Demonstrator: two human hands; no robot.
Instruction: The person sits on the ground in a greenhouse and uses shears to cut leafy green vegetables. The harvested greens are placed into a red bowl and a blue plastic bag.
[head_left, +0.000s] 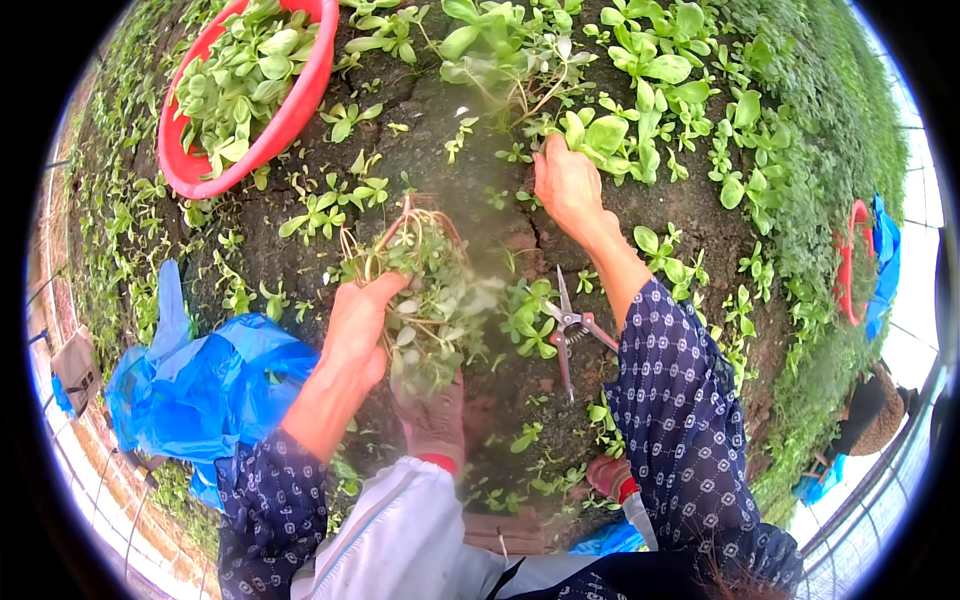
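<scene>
In my left hand (358, 319) is a loose bunch of pulled weeds (427, 315) with reddish stems, their roots pointing away from me. Ahead and to the right, my right hand (570, 180) is closed low at the soil around the base of a sprawling weed (551, 86). Its fingertips are hidden behind the hand and leaves. Broad-leaved green seedlings (604, 139) grow right beside those fingers. Pruning shears (571, 322) with red handles lie on the ground below my right forearm, blades spread and pointing away.
A red plastic basin (322, 82) of picked leaves stands at the far left. Blue plastic bags (217, 382) lie near my left arm. Another red basin (851, 262) sits at the right edge beside blue plastic (885, 262). My shoe (431, 412) is under the weeds.
</scene>
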